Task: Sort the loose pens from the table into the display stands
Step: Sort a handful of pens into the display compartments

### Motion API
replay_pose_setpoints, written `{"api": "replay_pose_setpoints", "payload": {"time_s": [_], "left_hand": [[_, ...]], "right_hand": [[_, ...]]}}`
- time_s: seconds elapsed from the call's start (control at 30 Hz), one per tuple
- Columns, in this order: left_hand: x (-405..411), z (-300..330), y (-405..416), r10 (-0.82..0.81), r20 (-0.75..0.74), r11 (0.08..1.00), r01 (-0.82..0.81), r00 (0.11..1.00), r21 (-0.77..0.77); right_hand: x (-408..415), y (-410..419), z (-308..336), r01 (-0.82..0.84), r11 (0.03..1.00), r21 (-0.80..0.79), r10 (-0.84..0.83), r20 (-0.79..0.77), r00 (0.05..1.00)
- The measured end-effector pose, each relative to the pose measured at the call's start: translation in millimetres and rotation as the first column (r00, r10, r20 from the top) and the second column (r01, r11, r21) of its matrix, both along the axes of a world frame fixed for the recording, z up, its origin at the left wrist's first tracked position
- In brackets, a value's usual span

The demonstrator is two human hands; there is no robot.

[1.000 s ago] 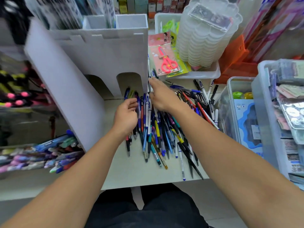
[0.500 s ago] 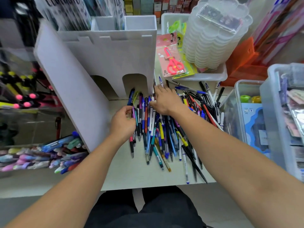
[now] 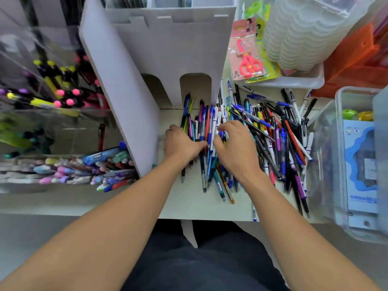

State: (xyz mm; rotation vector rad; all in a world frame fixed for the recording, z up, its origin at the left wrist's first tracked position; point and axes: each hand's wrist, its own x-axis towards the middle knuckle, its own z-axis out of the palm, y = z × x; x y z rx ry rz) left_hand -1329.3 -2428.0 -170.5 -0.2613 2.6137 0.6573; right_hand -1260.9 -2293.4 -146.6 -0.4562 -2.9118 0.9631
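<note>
Bright, even light is falling from above, casting only soft shadows; wide-angle distortion is bending the edges, and motion blur is smearing the left side.

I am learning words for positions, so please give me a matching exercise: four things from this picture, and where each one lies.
Things:
1. scissors
2. left hand
3. white stand
4. clear box

Places:
a. far right of the table
b. on the pen pile, left part
c. behind the pile
d. in a pink pack, upper right

Pairs: 1-d, 2-b, 3-c, 4-a
</note>
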Motion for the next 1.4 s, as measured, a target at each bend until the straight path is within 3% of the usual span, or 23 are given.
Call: {"api": "replay_pose_setpoints", "payload": {"time_s": [0.17, 0.27, 0.5, 0.6, 0.7, 0.8, 0.87, 0.97, 1.1, 1.4], "left_hand": [[-17.0, -3.3, 11.0, -0.088, 0.084, 0.988, 0.098, 0.993, -0.117], [-28.8, -2.4, 12.3, -0.075, 0.100, 0.990, 0.086, 0.992, -0.108], [-37.1, 7.5, -8.4, -0.270, 0.138, 0.947, 0.289, 0.953, -0.143], [-29.9, 11.7, -13.7, -0.237, 0.140, 0.965, 0.249, 0.961, -0.078], [-15.3, 11.9, -21.0, -0.221, 0.107, 0.973, 0.226, 0.969, -0.041], [4.9, 6.6, -27.4, -0.185, 0.017, 0.983, 0.185, 0.983, -0.001], [15.2, 2.1, -24.0, -0.120, -0.010, 0.992, 0.121, 0.993, 0.024], [24.3, -0.5, -9.9, 0.029, 0.016, 0.996, -0.031, 0.999, 0.088], [34.2, 0.2, 10.2, 0.128, 0.078, 0.979, -0.138, 0.989, 0.151], [13.7, 1.8, 26.0, 0.140, 0.135, 0.984, -0.154, 0.981, 0.094]], "right_hand": [[16.5, -5.6, -3.6, 0.035, 0.998, -0.042, -0.036, -0.010, 0.999], [19.0, -10.3, -6.4, 0.012, 0.998, -0.056, -0.010, 0.028, 1.000], [24.6, -15.5, -8.2, 0.053, 0.997, -0.048, -0.054, -0.020, 0.998], [36.5, -16.9, -4.3, 0.086, 0.995, -0.052, -0.091, -0.089, 0.992], [54.6, 6.1, 2.2, 0.227, 0.974, 0.003, -0.225, -0.111, 0.968], [67.1, 57.2, 5.1, 0.468, 0.880, 0.084, -0.475, 0.089, 0.876], [68.3, 81.4, -0.6, 0.539, 0.839, 0.083, -0.541, 0.248, 0.804], [62.8, 78.5, -20.2, 0.457, 0.867, 0.198, -0.498, 0.340, 0.798], [50.9, 52.7, -36.7, 0.448, 0.859, 0.248, -0.509, 0.317, 0.800], [29.6, 39.8, -27.5, 0.403, 0.905, 0.136, -0.425, 0.287, 0.859]]}}
